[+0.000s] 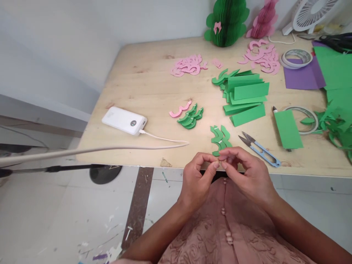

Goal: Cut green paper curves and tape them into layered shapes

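My left hand (198, 178) and my right hand (250, 176) meet at the table's front edge, thumbs and fingers pinched with the tips together. Whatever lies between them is too small and covered to make out. Just beyond the fingertips are wavy green paper cutouts (226, 135), with small white strips on some. To the right of these, thread snips (260, 149) with pale blue handles rest with blades apart. Farther left sit a small pile of scalloped green cutouts (189, 119) and one pink wavy strip (180, 110).
Folded green paper strips (247, 91) lie mid-table, with pink cutouts (189, 66) behind. A green card (288, 128) covers part of a marker beside a tape roll (313, 121). A white power bank (123, 120) trails a cable (162, 138) leftward. Honeycomb paper decorations (229, 22) and a fan (313, 14) stand at the back.
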A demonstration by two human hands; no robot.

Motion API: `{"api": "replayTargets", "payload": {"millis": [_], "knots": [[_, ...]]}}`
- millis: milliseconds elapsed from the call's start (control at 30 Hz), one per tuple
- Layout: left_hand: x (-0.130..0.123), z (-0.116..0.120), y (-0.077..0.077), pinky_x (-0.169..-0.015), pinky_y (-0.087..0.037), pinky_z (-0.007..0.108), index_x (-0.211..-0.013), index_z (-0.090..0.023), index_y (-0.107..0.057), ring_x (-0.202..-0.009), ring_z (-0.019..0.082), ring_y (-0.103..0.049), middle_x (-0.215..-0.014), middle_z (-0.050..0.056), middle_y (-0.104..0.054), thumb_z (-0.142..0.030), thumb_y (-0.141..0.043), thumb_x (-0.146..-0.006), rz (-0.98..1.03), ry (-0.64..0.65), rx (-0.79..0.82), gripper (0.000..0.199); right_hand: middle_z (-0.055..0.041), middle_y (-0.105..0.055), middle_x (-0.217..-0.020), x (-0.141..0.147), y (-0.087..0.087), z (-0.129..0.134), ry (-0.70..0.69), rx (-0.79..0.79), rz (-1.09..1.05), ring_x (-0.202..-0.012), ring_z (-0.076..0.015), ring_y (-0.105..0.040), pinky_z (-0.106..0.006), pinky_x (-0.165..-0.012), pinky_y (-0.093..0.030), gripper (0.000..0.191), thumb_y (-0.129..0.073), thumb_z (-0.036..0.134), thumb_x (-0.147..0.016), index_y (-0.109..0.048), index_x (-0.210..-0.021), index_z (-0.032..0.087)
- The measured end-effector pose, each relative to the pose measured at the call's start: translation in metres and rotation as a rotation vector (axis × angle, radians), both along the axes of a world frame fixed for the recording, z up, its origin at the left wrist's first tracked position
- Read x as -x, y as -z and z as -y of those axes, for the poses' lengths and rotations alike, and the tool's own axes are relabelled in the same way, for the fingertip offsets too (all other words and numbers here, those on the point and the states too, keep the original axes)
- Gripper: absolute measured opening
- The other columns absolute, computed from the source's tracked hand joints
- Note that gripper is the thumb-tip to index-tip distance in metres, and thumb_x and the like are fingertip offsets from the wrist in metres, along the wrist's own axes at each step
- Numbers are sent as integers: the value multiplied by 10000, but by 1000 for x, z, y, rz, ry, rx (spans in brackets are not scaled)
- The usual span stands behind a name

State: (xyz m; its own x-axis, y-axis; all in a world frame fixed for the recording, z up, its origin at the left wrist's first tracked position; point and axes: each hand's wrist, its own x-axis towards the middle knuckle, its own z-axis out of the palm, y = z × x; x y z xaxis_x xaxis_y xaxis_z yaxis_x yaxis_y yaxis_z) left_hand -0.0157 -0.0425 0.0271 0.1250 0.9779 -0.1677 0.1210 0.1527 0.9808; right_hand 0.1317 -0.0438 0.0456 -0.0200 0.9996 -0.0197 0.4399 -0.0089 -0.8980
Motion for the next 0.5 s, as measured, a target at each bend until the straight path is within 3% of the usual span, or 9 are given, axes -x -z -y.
{"api": "replayTargets", "payload": {"millis": [500], "knots": [[-3,1,-2,-813,-496,308,-876,-180,-649,-850,175,-638,-879,42,-694,-283,-610,-840,35,-27,36,116,-5,-663,-756,1,1,-3,30,-38,19,-621,-116,-588,-222,-562,-494,175,-550,165,-795,-623,-949,201]]}}
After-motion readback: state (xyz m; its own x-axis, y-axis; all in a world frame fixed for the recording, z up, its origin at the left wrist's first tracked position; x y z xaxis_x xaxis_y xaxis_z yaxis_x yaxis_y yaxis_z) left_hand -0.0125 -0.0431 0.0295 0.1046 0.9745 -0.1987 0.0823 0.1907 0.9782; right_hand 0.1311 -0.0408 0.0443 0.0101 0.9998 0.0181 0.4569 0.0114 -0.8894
